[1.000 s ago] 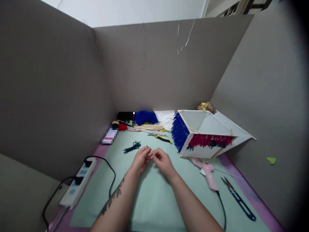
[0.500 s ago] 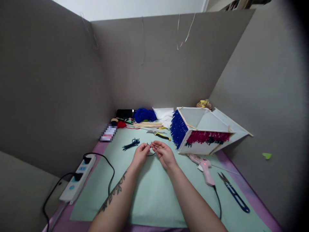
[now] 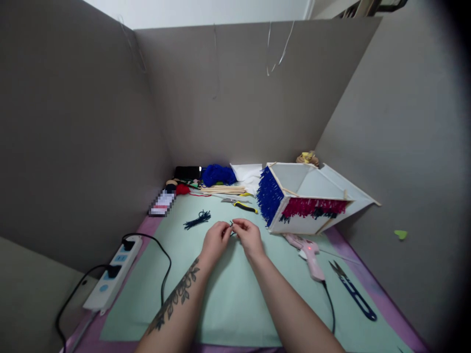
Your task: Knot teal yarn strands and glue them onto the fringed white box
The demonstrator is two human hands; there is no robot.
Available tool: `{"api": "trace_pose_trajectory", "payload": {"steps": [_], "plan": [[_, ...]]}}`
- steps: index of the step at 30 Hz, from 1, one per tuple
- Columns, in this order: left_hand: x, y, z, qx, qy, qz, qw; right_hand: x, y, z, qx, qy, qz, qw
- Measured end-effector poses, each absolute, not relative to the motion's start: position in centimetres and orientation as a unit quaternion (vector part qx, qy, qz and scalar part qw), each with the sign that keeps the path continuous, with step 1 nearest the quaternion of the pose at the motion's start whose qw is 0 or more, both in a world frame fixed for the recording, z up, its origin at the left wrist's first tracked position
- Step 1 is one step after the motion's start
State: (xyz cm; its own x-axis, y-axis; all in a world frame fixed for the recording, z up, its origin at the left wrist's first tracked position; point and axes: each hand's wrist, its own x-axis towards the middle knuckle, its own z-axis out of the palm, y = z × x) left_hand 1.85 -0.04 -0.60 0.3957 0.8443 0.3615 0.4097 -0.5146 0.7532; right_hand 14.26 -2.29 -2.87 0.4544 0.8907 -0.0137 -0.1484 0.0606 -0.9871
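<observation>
My left hand (image 3: 217, 239) and my right hand (image 3: 249, 237) meet over the middle of the pale green mat (image 3: 235, 304). Both are closed in pinches on a short dark yarn strand (image 3: 232, 233), which shows between the fingertips. A bundle of dark blue yarn pieces (image 3: 197, 220) lies just left of and beyond my left hand. To the right of my right hand stands a white frame structure (image 3: 301, 224) with blue and crimson yarn fringes and some dark strands along it.
A pink glue gun (image 3: 312, 258) with a lit red light and navy snips (image 3: 353, 290) lie at right. Yellow-black pliers (image 3: 243, 205), wooden sticks (image 3: 223, 189) and blue yarn (image 3: 219, 175) lie behind. A power strip (image 3: 113, 277) with black cords is at left.
The right fingers, spread before, have closed into a pinch on the strand, and the hands have drawn closer together. The whole view has shifted slightly.
</observation>
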Motion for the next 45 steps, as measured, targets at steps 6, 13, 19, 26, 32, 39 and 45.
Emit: {"api": "trace_pose_trajectory", "payload": {"steps": [6,13,19,26,32,39,45], "plan": [[1.6,0.0,-1.0,0.819,0.389,0.349,0.238,14.5,-2.2,-3.0,-0.559,-0.400,0.382,0.618],[1.5,-0.2,-0.8,0.840,0.431,0.290,0.155,14.2,-2.7,-1.8,-0.559,-0.439,0.383,0.589],[2.0,-0.4,-0.5,0.782,0.436,0.377,0.238,14.2,-2.5,-2.2,-0.549,-0.409,0.403,0.608],[2.1,0.6,-0.4,0.529,0.388,0.445,0.610,14.6,-2.4,-1.9,-0.506,-0.413,0.441,0.616],[1.9,0.7,-0.1,0.429,0.373,0.446,0.692,14.9,-2.9,-1.1,-0.515,-0.446,0.424,0.597],[1.8,0.8,-0.2,0.472,0.378,0.437,0.666,14.9,-3.0,-0.9,-0.549,-0.480,0.364,0.579],[2.1,0.7,-0.6,0.548,0.378,0.474,0.576,15.0,-2.9,-1.6,-0.596,-0.532,0.220,0.560]]}}
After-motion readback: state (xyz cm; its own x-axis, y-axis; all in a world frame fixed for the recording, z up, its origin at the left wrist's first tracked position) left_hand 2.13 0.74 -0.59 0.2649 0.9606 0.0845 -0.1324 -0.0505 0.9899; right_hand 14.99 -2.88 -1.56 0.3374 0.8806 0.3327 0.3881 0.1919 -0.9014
